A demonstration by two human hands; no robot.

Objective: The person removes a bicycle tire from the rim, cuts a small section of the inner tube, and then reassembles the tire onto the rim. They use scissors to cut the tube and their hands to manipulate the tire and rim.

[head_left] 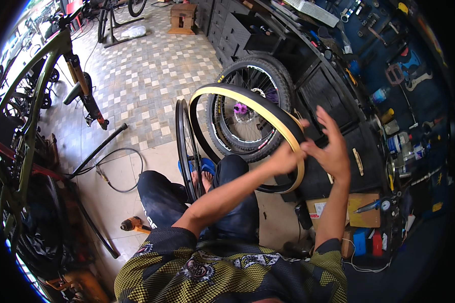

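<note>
A black bicycle tyre with a tan-yellow sidewall [247,100] is held up at a tilt in front of my knees. My left hand [287,160] reaches across my body and grips the tyre's right side; its fingers are slightly blurred. Beside it my right hand [332,151] is raised with fingers spread, the thumb close to the tyre's edge. Whether that thumb touches the rubber I cannot tell. Between my legs stands a spoked bicycle wheel with a black rim [181,136] and no tyre on it, seen nearly edge-on.
Wheels with knobby tyres [283,81] lean by black drawers [245,35] ahead. A workbench with tools and bottles [402,144] runs along the right. At left are a green bike frame [33,106], a black cable [142,164] and an orange-black power drill [132,224] on the floor.
</note>
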